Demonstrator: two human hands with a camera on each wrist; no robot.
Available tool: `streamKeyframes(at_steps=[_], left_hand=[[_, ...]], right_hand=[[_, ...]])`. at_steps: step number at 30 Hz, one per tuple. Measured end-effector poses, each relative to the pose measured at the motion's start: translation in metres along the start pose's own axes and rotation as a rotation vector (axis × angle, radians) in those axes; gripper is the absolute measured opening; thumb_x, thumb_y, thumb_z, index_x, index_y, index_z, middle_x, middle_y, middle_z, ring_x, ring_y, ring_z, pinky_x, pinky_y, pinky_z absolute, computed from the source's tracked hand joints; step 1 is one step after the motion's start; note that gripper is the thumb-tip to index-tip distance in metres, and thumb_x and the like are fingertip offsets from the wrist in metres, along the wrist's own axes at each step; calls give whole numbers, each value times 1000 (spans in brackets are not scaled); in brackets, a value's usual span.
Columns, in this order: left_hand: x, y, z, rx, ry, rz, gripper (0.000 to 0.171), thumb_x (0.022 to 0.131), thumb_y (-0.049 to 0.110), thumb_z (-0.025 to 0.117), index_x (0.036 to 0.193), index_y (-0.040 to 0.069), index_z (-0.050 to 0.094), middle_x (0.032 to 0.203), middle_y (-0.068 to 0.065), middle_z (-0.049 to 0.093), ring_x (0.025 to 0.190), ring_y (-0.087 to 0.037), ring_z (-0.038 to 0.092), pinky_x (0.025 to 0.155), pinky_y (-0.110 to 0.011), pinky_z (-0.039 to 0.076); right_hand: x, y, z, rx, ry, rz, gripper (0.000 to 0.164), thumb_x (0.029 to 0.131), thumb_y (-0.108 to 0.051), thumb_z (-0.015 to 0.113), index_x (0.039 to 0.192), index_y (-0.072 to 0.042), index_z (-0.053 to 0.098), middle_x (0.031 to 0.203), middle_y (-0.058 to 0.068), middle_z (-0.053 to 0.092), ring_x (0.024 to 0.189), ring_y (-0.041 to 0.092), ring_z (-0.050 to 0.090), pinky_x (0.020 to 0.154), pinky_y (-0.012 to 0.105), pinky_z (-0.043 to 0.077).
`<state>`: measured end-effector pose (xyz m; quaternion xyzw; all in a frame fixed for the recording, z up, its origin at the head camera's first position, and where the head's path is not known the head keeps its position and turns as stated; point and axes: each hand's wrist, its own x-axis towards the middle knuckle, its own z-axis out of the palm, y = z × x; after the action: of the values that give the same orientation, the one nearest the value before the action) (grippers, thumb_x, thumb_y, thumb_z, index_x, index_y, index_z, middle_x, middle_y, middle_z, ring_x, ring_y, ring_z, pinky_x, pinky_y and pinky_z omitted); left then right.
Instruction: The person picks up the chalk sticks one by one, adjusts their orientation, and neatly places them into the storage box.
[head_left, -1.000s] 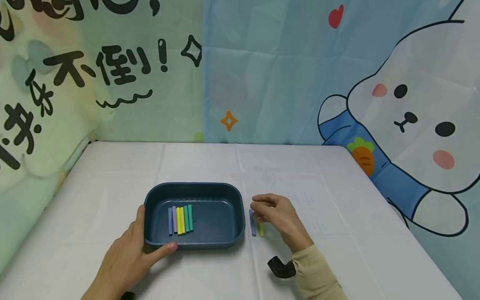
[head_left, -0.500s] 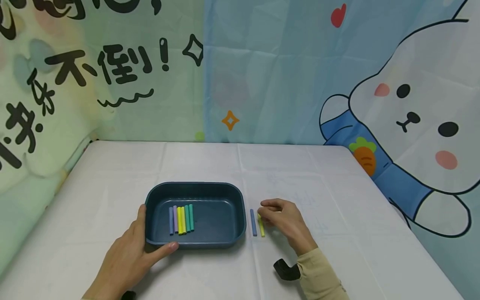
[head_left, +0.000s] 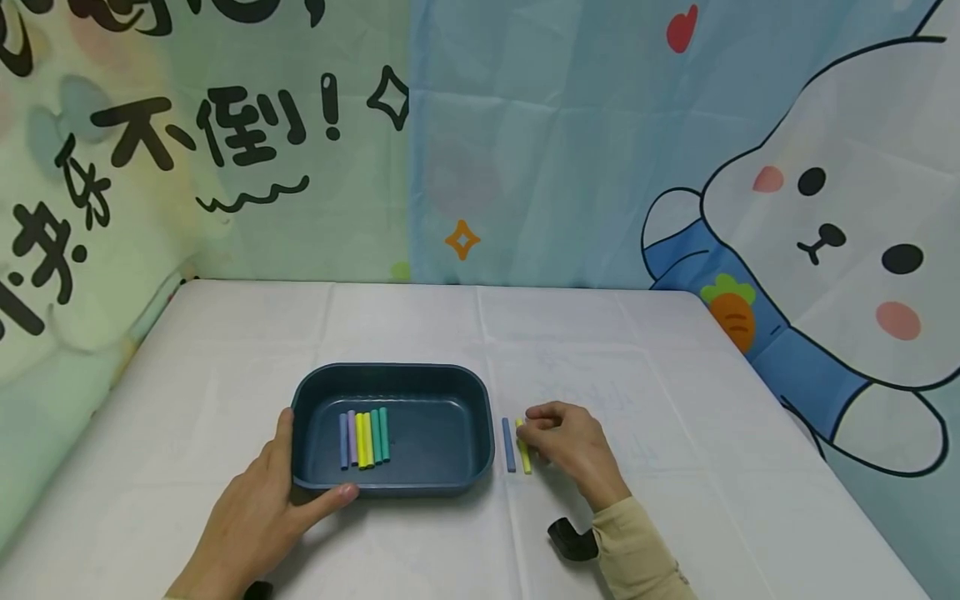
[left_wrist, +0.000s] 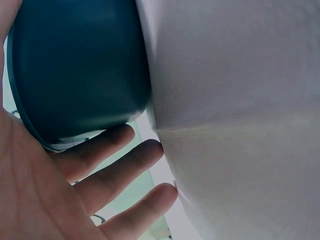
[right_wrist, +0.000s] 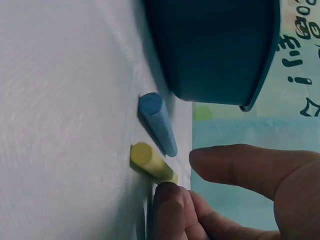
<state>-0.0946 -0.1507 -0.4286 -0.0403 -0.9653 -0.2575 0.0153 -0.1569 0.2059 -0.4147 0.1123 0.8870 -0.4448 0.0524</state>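
Note:
My left hand [head_left: 251,508] rests against the left front corner of a dark blue tray [head_left: 465,483], thumb along the near rim and fingers straight beside the left wall. Inside lies a row of chalk sticks [head_left: 363,439] in blue, purple, yellow and green. To the right of the tray, a blue chalk stick [head_left: 508,445] and a yellow chalk stick [head_left: 527,461] lie on the cloth. My right hand [head_left: 573,446] is over the far end of the yellow stick. In the right wrist view its thumb [right_wrist: 235,165] stands apart from the fingers, whose tips are right at the yellow chalk [right_wrist: 150,159].
A white cloth [head_left: 420,550] covers the table. Behind it hangs a printed backdrop [head_left: 540,167] with a cartoon rabbit and large lettering. A black strap end [head_left: 572,540] juts out beside the right sleeve [head_left: 641,550].
My right hand has shifted slightly right and toward me, so the blue chalk stick beside the tray is now fully visible. My left hand and the tray keep their places.

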Motion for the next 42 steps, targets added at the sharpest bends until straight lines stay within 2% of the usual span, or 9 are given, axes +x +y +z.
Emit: streamKeyframes(at_steps=[5, 12, 19, 34, 38, 42], left_hand=[[0, -1, 0, -1, 1, 3, 126, 81, 81, 60, 162, 2, 4, 144, -31, 48, 115, -45, 60, 91, -60, 48], [0, -1, 0, -2, -1, -3, 126, 81, 81, 60, 162, 2, 4, 144, -31, 47, 114, -46, 60, 91, -60, 48], [0, 0, -1, -5, -10, -9, 126, 81, 81, 60, 162, 3, 3, 145, -31, 46, 115, -46, 60, 92, -60, 48], [0, 0, 1, 7, 2, -7, 126, 81, 81, 60, 162, 1, 6, 143, -32, 48, 118, -45, 57, 94, -61, 47], [0, 0, 1, 5, 3, -5, 126, 81, 81, 60, 161, 0, 6, 143, -32, 48, 120, -45, 56, 95, -62, 46], [0, -1, 1, -2, 7, -4, 126, 81, 82, 60, 161, 1, 7, 143, -31, 48, 121, -45, 56, 95, -62, 46]], right_hand=[[2, 1, 2, -85, 6, -14, 31, 83, -18, 74, 111, -4, 72, 96, 3, 73, 70, 15, 63, 64, 30, 49], [1, 1, 5, -176, 25, -52, 26, 83, -18, 74, 105, -4, 74, 91, 1, 72, 81, 18, 63, 67, 32, 50], [0, 1, 6, -203, 40, -86, 23, 83, -15, 74, 103, -4, 74, 86, 0, 71, 79, 17, 62, 66, 33, 50], [3, 3, 6, -128, 82, -60, 24, 81, -14, 70, 102, -4, 75, 85, 2, 70, 67, 12, 61, 59, 28, 49], [5, 1, 4, -91, 102, -43, 27, 82, -15, 69, 106, -5, 76, 87, 3, 71, 65, 12, 61, 60, 27, 49], [7, -1, 1, -3, 80, -26, 30, 84, -18, 70, 110, -5, 75, 94, 5, 72, 69, 14, 63, 63, 29, 49]])
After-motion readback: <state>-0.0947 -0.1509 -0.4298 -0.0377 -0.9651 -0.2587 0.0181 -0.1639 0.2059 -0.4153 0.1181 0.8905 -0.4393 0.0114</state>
